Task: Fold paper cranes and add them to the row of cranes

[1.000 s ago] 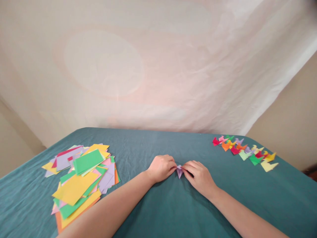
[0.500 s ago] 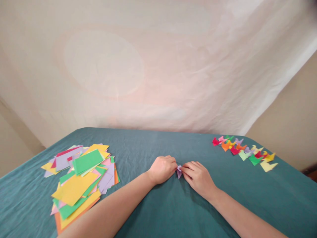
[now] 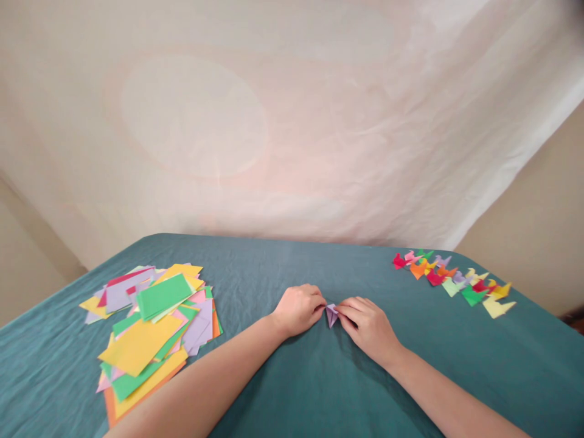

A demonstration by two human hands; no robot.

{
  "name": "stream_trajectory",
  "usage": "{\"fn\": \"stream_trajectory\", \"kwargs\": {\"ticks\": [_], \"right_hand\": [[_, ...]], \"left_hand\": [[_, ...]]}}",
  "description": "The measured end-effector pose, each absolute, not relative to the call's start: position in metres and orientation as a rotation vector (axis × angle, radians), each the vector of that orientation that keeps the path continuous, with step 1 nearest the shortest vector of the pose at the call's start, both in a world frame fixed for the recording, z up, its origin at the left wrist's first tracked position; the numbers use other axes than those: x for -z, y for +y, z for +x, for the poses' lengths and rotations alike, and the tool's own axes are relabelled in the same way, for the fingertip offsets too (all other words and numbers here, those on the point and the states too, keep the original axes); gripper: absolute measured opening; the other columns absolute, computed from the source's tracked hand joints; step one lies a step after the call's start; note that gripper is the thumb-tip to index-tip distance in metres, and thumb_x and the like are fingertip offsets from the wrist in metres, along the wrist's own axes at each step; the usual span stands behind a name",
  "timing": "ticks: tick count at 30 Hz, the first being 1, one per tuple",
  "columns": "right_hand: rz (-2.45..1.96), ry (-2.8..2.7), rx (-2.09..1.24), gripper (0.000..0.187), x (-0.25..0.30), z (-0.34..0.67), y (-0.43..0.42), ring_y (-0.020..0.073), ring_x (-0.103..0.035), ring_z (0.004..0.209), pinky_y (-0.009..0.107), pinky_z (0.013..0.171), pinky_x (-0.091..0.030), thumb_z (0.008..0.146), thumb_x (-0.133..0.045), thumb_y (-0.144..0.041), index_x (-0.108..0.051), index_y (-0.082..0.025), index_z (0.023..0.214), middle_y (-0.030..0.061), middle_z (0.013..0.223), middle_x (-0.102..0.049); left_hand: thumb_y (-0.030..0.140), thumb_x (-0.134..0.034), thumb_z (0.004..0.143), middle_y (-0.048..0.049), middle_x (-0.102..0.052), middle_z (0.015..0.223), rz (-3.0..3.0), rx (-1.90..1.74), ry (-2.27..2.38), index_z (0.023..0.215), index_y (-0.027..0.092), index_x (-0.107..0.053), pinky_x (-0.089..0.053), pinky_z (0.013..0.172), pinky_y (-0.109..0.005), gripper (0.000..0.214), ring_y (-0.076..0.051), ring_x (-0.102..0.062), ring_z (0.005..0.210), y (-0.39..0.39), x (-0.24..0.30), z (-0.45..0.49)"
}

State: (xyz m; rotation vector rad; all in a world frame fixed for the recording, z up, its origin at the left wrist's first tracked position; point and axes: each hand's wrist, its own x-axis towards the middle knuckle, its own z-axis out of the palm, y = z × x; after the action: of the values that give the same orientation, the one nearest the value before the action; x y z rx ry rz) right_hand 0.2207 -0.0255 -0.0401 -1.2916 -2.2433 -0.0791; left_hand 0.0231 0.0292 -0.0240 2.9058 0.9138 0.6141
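Note:
A small piece of folded lilac paper (image 3: 331, 316) is held low over the table between both hands, its point toward me. My left hand (image 3: 298, 311) pinches its left side with curled fingers. On its other side, my right hand (image 3: 368, 328) grips the edge between thumb and forefinger. The fingertips hide parts of the paper's upper edges, so its exact folds are hard to make out.
Loose coloured paper sheets (image 3: 146, 340) lie in an untidy pile at the left, beside my left forearm. Several folded paper cranes (image 3: 451, 286) stand in rows at the back right. Green cloth (image 3: 255, 267) covers the table, and a pale sheet (image 3: 319, 134) hangs behind it.
The hands have shifted only slightly around the lilac paper, and a little more of it shows between the fingertips. Both still hold it. The whole view has moved a touch.

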Motion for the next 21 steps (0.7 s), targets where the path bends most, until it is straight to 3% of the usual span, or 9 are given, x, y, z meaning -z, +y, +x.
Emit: {"fn": "stream_trajectory", "kwargs": {"ticks": [21], "right_hand": [[-1.238, -2.306, 0.131, 0.020, 0.0368, 0.2179, -0.0277, 0.0180, -0.055, 0.082, 0.033, 0.075, -0.042, 0.086, -0.051, -0.016, -0.066, -0.022, 0.098, 0.0046, 0.089, -0.064]], "left_hand": [[0.024, -0.046, 0.089, -0.0038, -0.058, 0.078, 3.184, -0.523, 0.761, 0.075, 0.016, -0.060, -0.042, 0.063, -0.027, 0.022, -0.017, -0.052, 0.074, 0.0254, 0.0208, 0.0290]]}}
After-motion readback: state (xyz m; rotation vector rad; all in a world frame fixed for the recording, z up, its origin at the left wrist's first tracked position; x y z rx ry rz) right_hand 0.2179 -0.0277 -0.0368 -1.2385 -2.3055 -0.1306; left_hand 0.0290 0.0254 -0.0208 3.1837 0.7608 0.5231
